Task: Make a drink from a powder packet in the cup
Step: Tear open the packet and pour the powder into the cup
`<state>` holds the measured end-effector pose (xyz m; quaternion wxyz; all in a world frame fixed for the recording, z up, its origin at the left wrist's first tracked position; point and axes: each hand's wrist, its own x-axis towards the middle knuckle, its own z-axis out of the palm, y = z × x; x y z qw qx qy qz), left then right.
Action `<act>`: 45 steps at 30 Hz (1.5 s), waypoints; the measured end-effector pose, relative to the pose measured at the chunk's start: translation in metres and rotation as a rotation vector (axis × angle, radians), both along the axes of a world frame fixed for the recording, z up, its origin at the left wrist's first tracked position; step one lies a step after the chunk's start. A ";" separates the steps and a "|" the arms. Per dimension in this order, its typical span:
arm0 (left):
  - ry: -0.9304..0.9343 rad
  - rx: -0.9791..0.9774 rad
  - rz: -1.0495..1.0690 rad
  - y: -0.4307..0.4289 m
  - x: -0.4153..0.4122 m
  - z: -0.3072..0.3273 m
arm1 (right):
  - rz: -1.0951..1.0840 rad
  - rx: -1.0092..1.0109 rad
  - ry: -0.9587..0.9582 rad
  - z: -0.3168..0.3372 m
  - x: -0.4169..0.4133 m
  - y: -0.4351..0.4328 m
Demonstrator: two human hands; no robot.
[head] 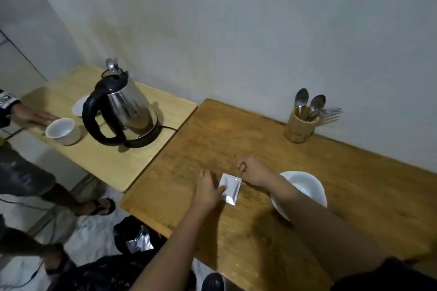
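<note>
The silver powder packet (230, 188) is pressed flat on the darker table (236, 137) by the straight fingers of the left hand (208, 190), probably to steady it. The right hand (254, 171) is curled beside its far corner; a grip cannot be told. The white cup (61, 130) is set far left, by the kettle (123, 111).

Looks like a makeshift home kitchen corner: electric kettle (120, 111) and cup (62, 130) on small wooden table (132, 163) at left, holder (298, 129) of spoons and forks by bare wall (236, 30) at upper right, bowl (305, 186) on bigger table (212, 139).
</note>
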<state>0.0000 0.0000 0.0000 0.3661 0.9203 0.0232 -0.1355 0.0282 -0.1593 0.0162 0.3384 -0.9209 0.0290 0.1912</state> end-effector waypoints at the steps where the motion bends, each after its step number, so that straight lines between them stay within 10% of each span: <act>1: 0.042 -0.011 0.014 0.000 -0.004 -0.005 | 0.016 -0.015 0.029 -0.007 0.000 0.004; 19: 0.158 -0.122 -0.141 -0.004 0.014 -0.023 | 0.020 -0.043 0.146 -0.023 0.005 0.014; 45: -0.069 -0.567 -0.520 -0.107 0.064 0.133 | -0.187 -0.035 -0.238 0.177 -0.018 -0.101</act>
